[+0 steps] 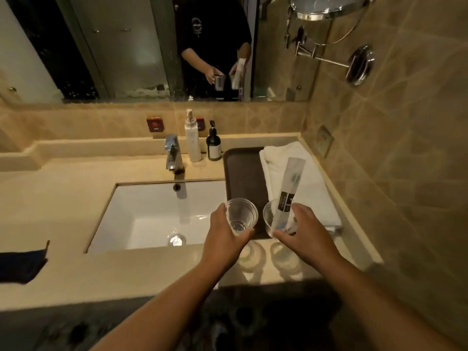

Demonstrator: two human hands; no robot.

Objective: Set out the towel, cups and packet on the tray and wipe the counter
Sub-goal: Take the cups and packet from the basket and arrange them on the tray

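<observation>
My left hand [224, 239] grips a clear plastic cup [240, 215] held above the near edge of the dark tray [243, 171]. My right hand [304, 231] grips a second clear cup [269, 215] with a long white packet [290, 188] standing tilted inside it. A folded white towel [311, 183] lies along the right side of the tray, against the wall. A dark blue cloth [21, 264] rests on the counter's far left edge.
A white sink basin [157, 214] with a chrome tap [173, 154] is left of the tray. A white pump bottle [192, 139] and a dark pump bottle [214, 144] stand behind it. The tiled wall [392, 160] borders the right.
</observation>
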